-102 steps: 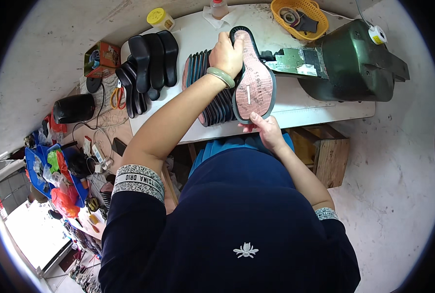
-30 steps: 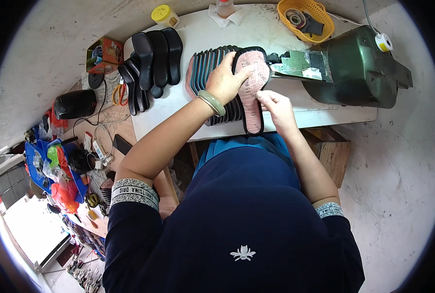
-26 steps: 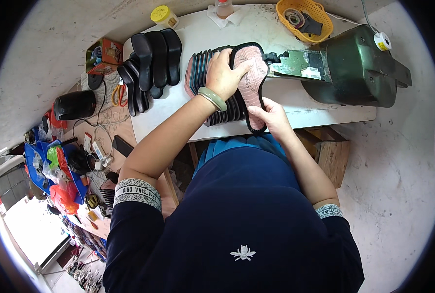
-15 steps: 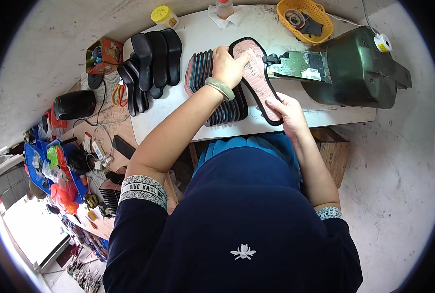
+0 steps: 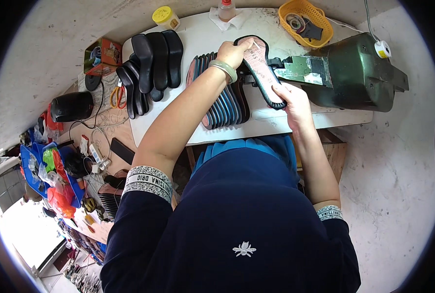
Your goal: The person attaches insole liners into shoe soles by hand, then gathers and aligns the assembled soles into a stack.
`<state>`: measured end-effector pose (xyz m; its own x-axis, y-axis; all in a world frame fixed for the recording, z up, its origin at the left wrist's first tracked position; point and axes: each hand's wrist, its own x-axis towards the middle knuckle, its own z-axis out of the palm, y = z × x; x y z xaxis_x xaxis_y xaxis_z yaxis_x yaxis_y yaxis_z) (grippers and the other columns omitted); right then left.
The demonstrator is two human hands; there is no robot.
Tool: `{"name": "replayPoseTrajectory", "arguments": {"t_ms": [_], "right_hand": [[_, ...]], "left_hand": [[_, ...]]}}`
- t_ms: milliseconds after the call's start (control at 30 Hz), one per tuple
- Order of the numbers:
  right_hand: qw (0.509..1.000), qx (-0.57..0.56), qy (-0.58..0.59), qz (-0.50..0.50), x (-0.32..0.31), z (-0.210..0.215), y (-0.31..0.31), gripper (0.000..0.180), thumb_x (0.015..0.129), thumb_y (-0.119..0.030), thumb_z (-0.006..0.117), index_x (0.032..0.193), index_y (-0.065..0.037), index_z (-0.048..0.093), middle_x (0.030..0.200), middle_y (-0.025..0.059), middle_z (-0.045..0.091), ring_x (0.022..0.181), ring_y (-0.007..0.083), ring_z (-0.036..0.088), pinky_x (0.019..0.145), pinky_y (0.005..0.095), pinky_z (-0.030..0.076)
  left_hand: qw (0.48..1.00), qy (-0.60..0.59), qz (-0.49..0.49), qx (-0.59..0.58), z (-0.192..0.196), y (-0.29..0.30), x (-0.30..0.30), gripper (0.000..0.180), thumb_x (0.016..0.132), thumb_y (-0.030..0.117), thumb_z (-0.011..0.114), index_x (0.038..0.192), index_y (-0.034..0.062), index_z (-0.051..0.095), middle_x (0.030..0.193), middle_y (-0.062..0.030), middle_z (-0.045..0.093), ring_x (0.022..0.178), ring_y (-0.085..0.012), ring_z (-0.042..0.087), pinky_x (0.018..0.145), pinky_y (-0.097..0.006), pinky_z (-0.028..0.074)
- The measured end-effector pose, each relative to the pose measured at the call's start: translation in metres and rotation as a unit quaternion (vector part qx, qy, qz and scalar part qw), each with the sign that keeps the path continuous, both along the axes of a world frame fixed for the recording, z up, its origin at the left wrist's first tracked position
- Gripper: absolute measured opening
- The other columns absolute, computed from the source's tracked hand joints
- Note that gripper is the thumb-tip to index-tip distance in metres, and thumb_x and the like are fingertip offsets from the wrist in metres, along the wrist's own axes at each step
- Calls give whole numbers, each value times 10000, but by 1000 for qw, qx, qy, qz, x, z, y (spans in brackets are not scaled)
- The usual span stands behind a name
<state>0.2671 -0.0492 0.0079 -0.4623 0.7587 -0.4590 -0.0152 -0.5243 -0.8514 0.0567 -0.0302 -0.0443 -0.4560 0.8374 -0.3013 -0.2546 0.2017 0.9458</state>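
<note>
Between my hands is a shoe insole (image 5: pixel 262 71) with a pink, marked face turned up and a black rim. My left hand (image 5: pixel 231 52) grips it near its far, wider end, thumb on the pink face. At the near end my right hand (image 5: pixel 294 101) pinches it, thumb on top and the other fingers mostly hidden beneath. The insole is tilted just in front of the metal arm (image 5: pixel 300 69) of a dark green machine (image 5: pixel 357 73); I cannot tell whether they touch. Under my left wrist stands a row of similar insoles (image 5: pixel 222 110) on edge.
Black padded insoles (image 5: pixel 160 63) lie in a pile on the white table (image 5: pixel 198 41), further left. Along the back are a yellow-lidded jar (image 5: pixel 166 18), a bottle (image 5: pixel 226 10) and a yellow basket (image 5: pixel 331 29). Orange-handled scissors (image 5: pixel 118 95) lie left of the table.
The insole's near end has swung up and slightly right, bringing its rim closer to the machine's arm. My right hand has risen with it; my left hand has shifted a little right.
</note>
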Motion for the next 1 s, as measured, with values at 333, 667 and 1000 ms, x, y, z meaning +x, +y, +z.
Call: {"name": "replayPoseTrajectory", "arguments": {"t_ms": [333,667,1000], "right_hand": [[987,-43,37,152,-85,-14,-56,153,933,-133,639,986,4,680,810,36,649,682,78,548,622,184,432],[970,5,-45,239,-82,-39,-68,284,939,-144,631,1159,35,654,947,106,711,797,132,653,743,223,509],[917,250,-182,250,-129,-63,-80,377,900,-110,645,1243,43,609,1028,127,717,883,198,670,822,277,526]], "left_hand": [[982,-186,-6,20,38,-98,-61,579,938,430,623,1279,-26,520,1024,-170,680,796,-248,675,759,-317,545],[733,631,66,-247,1,-138,-164,876,813,631,648,1403,20,432,1277,-217,558,1138,-393,567,920,-379,492],[974,135,129,-130,-81,-201,-35,636,899,294,675,1378,-13,389,928,-132,636,786,-208,620,740,-297,507]]}}
